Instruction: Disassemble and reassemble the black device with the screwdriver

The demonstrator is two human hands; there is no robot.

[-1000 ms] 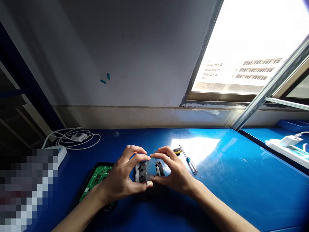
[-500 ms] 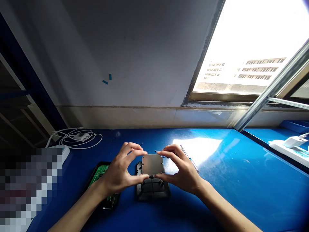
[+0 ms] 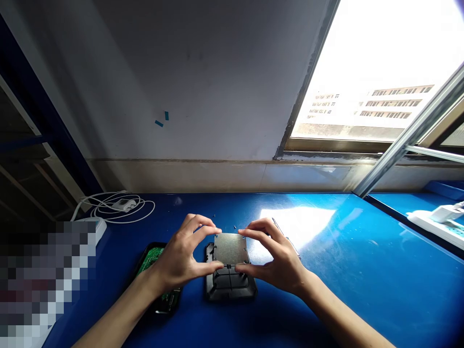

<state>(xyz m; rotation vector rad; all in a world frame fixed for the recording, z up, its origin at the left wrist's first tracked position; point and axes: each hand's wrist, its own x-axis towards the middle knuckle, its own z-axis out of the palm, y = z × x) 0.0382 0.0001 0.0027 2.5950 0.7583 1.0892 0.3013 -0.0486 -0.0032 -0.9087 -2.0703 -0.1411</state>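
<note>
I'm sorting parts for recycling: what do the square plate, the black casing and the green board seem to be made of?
The square plate looks like bare metal, type unclear: flat, grey, mottled, with a dull sheen. The black casing looks like satin moulded plastic, given its ribs and soft highlights. The green board is probably coated circuit-board laminate, judging by its colour and pale markings.

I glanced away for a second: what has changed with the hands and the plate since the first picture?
The plate, a narrow blur a second ago, now shows its broad face over the far part of the case. The left hand and right hand have spread apart, both still holding its edges. The green board and charger stayed put.
</note>
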